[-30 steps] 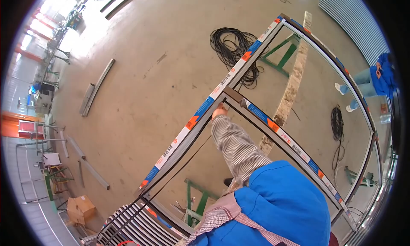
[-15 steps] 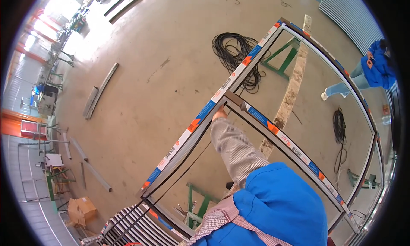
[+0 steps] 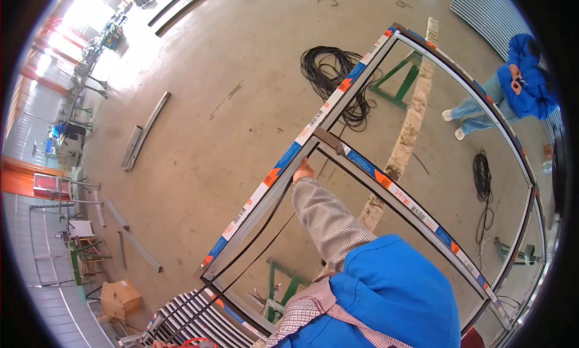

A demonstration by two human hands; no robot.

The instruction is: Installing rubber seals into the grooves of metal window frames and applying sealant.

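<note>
A large window frame of grey profiles, wrapped in white, blue and orange film, lies in front of me. My right hand is at the inner side of its left long profile, just below the joint with the crossbar. Its fingers are closed on a black rubber sealing strip, which hangs in a loose curve from the hand toward the near left corner. Of my left hand only a sliver shows at the lower edge, beside a red object; its fingers are hidden.
Green trestles and a stained beam are under the frame. Black cable coils lie on the floor. Stacked profiles stand near left, a cardboard box beyond. A person in blue stands at the far right.
My right hand has moved from the crossbar corner a little back toward me along the left profile. A bit of my left hand has come into view. The other person has shifted slightly left.
</note>
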